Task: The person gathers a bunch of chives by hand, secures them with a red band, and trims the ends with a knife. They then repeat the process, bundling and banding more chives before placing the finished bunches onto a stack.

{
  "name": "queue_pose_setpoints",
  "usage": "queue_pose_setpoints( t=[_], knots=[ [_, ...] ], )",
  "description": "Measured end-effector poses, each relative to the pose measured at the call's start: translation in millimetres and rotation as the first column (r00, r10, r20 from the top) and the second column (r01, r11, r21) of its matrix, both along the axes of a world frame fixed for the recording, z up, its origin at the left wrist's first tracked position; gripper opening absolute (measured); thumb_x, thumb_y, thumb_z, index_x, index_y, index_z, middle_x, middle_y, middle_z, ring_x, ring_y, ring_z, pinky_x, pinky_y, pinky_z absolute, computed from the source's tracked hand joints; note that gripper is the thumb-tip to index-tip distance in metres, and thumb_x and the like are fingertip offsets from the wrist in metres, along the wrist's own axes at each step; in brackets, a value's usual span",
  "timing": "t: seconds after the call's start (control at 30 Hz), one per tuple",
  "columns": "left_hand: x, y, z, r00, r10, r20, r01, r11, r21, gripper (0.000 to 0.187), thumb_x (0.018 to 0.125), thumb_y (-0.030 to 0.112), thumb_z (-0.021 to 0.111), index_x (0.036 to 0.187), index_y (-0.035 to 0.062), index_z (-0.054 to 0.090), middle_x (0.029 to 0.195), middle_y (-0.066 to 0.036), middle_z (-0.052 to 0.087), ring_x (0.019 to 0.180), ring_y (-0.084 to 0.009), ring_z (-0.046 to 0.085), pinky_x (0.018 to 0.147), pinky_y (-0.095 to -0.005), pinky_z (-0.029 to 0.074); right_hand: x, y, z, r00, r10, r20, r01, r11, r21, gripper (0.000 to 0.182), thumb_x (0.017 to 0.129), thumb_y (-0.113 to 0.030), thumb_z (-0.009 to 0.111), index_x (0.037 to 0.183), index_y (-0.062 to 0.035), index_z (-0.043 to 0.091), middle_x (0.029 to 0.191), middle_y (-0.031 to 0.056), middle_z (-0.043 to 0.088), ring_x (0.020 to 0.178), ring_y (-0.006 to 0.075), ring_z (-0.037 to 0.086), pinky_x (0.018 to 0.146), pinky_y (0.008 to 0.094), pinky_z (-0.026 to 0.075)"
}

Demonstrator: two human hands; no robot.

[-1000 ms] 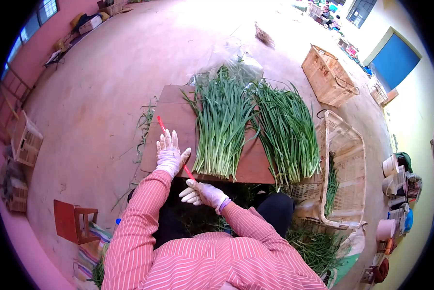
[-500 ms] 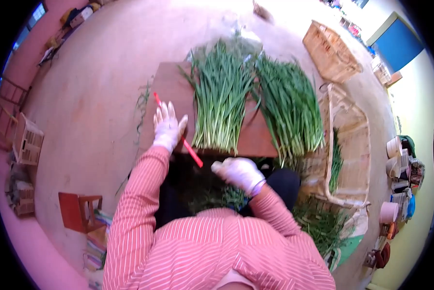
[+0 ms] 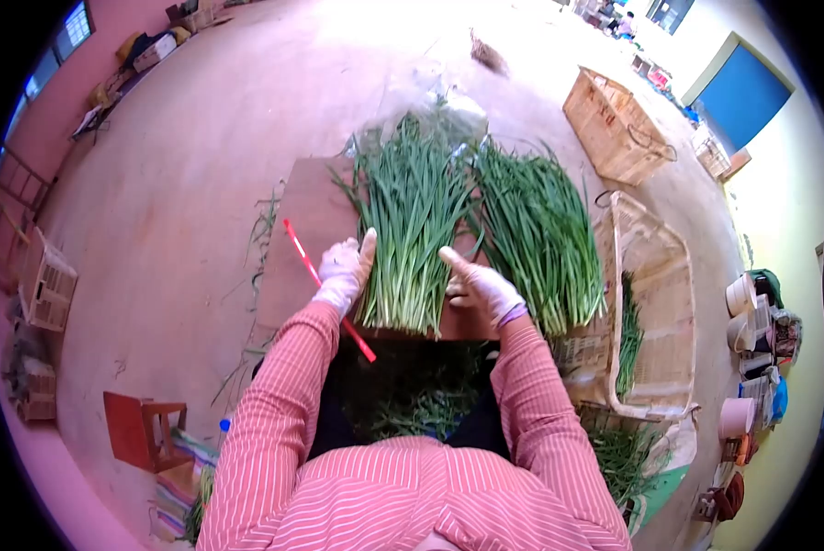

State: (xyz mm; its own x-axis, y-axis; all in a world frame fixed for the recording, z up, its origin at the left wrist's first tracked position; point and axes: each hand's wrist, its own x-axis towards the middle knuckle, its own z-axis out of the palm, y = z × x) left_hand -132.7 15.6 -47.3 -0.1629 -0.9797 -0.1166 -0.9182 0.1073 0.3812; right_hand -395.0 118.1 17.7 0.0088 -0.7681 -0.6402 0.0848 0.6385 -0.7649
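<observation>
My left hand, in a pale glove, rests at the left edge of a bundle of long green garlic chives, thumb stretched along the stalks. Opposite it, my right hand, also gloved, is beside the bundle's lower right edge, thumb and fingers apart. A thin red strip slants across the board's left part and passes by my left hand, its end hanging over the front edge. A second bundle of chives lies to the right. Both bundles are on a brown board.
A large woven basket holding some greens stands right of the board, with another basket farther back. Loose greens lie below the board between my legs. A small wooden stool is at lower left. Clear plastic lies behind the bundles.
My right hand has moved up from my lap to the left bundle's right side. My left hand has shifted from the bare board to the bundle's left edge. The view has tilted slightly.
</observation>
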Motion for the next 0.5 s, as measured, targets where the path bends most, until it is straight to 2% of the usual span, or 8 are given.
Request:
queue_pose_setpoints(
  t=[0.03,0.07,0.1,0.2,0.23,0.3,0.37,0.5],
  knots=[
    [-11,10,31,0.996,0.084,-0.021,-0.081,0.991,0.106,0.091,0.090,0.074,0.017,0.118,0.0005,0.061,0.116,-0.023,0.063,0.114,-0.0372,0.057,0.100,-0.0443,0.043,1,-9,-13,1.000,0.011,0.011,-0.011,1.000,0.022,0.093,0.074,-0.066,0.072,0.133,0.0018,0.049,0.130,0.0168,0.054,0.116,0.0298,0.054,0.092,0.0401,0.048],
    [-18,14,33,0.991,0.119,-0.055,-0.114,0.990,0.086,0.089,0.091,0.073,0.020,0.115,-0.0013,0.062,0.115,-0.025,0.062,0.112,-0.0394,0.058,0.099,-0.0439,0.043,10,-10,-2,0.998,0.036,0.054,-0.034,0.999,-0.030,0.104,0.074,-0.069,0.070,0.144,0.0015,0.038,0.148,0.0210,0.037,0.133,0.0368,0.038,0.104,0.0445,0.039],
    [-23,18,35,0.984,0.154,-0.088,-0.148,0.986,0.070,0.087,0.093,0.072,0.022,0.112,-0.0030,0.064,0.115,-0.027,0.062,0.110,-0.0416,0.058,0.098,-0.0435,0.044,16,-12,3,0.995,0.082,0.063,-0.079,0.995,-0.053,0.103,0.075,-0.070,0.068,0.145,-0.0005,0.036,0.149,0.0208,0.034,0.136,0.0365,0.033,0.107,0.0465,0.034],
    [-38,25,43,0.938,0.290,-0.190,-0.265,0.953,0.146,0.098,0.086,0.079,0.027,0.121,-0.0071,0.059,0.119,-0.028,0.060,0.117,-0.0392,0.055,0.102,-0.0428,0.041,34,-23,12,0.996,0.085,-0.008,-0.086,0.994,-0.071,0.096,0.077,-0.070,0.065,0.139,-0.0007,0.045,0.141,0.0146,0.048,0.130,0.0287,0.041,0.106,0.0471,0.032],
    [-41,23,38,0.925,0.311,-0.217,-0.282,0.947,0.154,0.098,0.086,0.079,0.027,0.123,-0.0067,0.058,0.121,-0.029,0.059,0.119,-0.0387,0.054,0.102,-0.0424,0.040,31,-36,-7,0.985,0.088,0.148,-0.088,0.996,-0.005,0.069,0.085,-0.054,0.068,0.134,-0.0080,0.054,0.132,0.0029,0.058,0.124,0.0162,0.048,0.103,0.0430,0.036],
    [-46,19,32,0.901,0.339,-0.272,-0.281,0.932,0.231,0.099,0.086,0.080,0.027,0.124,-0.0064,0.058,0.123,-0.028,0.059,0.121,-0.0381,0.053,0.102,-0.0419,0.040,37,-42,-21,0.986,0.153,0.060,-0.141,0.975,-0.171,0.087,0.079,-0.069,0.064,0.133,-0.0019,0.054,0.125,0.0097,0.062,0.115,0.0219,0.055,0.102,0.0384,0.037],
    [-50,16,30,0.872,0.368,-0.322,-0.272,0.913,0.305,0.100,0.085,0.081,0.028,0.125,-0.0061,0.058,0.124,-0.028,0.058,0.123,-0.0375,0.052,0.102,-0.0414,0.040,46,-46,-34,0.993,0.047,0.112,-0.027,0.985,-0.173,0.081,0.080,-0.065,0.066,0.131,-0.0026,0.056,0.121,0.0085,0.064,0.109,0.0199,0.058,0.097,0.0332,0.041],
    [-59,27,51,0.752,0.368,-0.547,-0.169,0.910,0.380,0.099,0.079,0.083,0.041,0.118,-0.0061,0.061,0.115,-0.023,0.065,0.110,-0.0353,0.061,0.093,-0.0413,0.047,58,-36,7,0.925,-0.025,0.380,0.100,0.979,-0.180,0.050,0.092,-0.036,0.067,0.130,-0.0054,0.057,0.123,0.0020,0.062,0.109,0.0116,0.058,0.098,0.0276,0.043]
  ],
)
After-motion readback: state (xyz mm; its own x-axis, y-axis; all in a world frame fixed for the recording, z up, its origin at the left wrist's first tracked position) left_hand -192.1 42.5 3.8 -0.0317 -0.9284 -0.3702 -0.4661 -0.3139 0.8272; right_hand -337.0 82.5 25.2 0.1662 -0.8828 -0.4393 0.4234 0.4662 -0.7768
